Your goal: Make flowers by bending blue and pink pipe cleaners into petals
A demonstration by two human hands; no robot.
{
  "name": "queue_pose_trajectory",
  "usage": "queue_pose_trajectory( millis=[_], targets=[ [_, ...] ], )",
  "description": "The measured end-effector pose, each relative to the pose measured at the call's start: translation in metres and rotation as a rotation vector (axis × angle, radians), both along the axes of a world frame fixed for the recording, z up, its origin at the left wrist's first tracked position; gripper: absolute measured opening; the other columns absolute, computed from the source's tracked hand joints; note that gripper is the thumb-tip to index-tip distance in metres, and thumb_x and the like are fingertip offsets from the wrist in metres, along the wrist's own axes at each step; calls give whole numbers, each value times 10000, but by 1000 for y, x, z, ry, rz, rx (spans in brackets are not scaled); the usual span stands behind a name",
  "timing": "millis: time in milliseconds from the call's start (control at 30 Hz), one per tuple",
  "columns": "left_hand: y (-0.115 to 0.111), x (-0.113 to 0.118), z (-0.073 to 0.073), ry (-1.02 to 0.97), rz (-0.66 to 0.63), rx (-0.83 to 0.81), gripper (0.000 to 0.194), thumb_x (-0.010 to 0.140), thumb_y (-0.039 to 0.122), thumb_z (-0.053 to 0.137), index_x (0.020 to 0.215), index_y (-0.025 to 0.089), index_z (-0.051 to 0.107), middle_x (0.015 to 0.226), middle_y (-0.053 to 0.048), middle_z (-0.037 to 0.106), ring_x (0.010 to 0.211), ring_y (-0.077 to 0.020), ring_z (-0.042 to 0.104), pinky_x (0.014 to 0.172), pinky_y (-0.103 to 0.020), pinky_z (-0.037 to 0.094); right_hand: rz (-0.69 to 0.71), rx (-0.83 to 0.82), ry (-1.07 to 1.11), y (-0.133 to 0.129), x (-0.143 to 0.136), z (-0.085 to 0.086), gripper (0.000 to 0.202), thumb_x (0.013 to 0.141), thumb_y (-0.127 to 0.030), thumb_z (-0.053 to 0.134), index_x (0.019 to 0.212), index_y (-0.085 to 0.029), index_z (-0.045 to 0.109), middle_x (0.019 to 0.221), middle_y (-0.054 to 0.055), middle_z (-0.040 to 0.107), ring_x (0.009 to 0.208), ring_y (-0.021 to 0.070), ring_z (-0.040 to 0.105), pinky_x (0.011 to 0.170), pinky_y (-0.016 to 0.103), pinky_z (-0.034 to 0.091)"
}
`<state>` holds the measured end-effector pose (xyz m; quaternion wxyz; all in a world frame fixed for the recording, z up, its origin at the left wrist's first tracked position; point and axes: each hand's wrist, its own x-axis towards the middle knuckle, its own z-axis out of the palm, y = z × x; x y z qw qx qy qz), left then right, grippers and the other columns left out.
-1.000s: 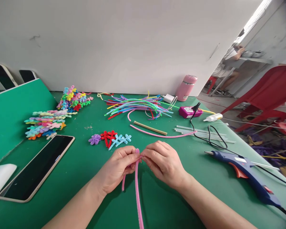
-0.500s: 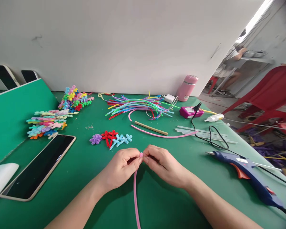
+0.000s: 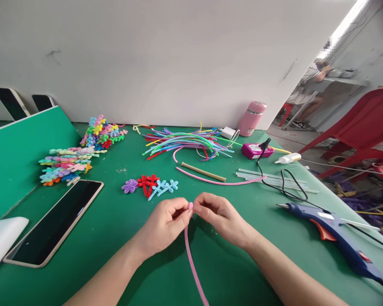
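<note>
A pink pipe cleaner (image 3: 193, 265) is pinched near its bent tip by my left hand (image 3: 166, 224). Its long tail hangs down toward the front edge of the view. My right hand (image 3: 221, 216) is closed, thumb and fingers together at the same pink tip, almost touching the left fingertips. Just beyond the hands lie a purple pipe-cleaner flower (image 3: 129, 186), red flowers (image 3: 147, 183) and light blue flowers (image 3: 164, 188). Another pink pipe cleaner (image 3: 217, 182) lies curved on the green table.
Behind is a bundle of coloured pipe cleaners (image 3: 185, 142); finished flowers (image 3: 68, 163) are piled left. A phone (image 3: 55, 223) lies left. On the right are a blue glue gun (image 3: 332, 233), glue sticks (image 3: 274, 178), a black cable, a purple box (image 3: 257, 151) and a pink bottle (image 3: 252, 119).
The hanging tail of the pink pipe cleaner has swung to the right. Both hands stay together at its tip, and the right fingers have shifted slightly. The view has moved a little.
</note>
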<state>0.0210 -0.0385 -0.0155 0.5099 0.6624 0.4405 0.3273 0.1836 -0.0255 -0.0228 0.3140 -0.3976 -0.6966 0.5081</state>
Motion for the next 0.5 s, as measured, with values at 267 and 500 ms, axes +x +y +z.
queue_pose_trajectory(
  millis=[267, 500],
  targets=[
    [3, -3, -1, -524, 32, -577, 178, 744, 231, 549, 608, 131, 492, 534, 40, 410, 431, -34, 291, 385, -184, 140, -49, 711, -107, 0, 2, -6, 118, 809, -168, 489, 906, -182, 556, 808, 46, 558, 697, 113, 516, 612, 224, 439],
    [2, -2, 0, -563, -26, -641, 207, 740, 231, 559, 571, 134, 490, 468, 47, 413, 391, -30, 289, 379, -192, 123, -7, 907, -247, 0, 3, -3, 100, 836, -174, 443, 854, -171, 541, 756, 48, 574, 663, 129, 502, 601, 253, 412]
  ],
)
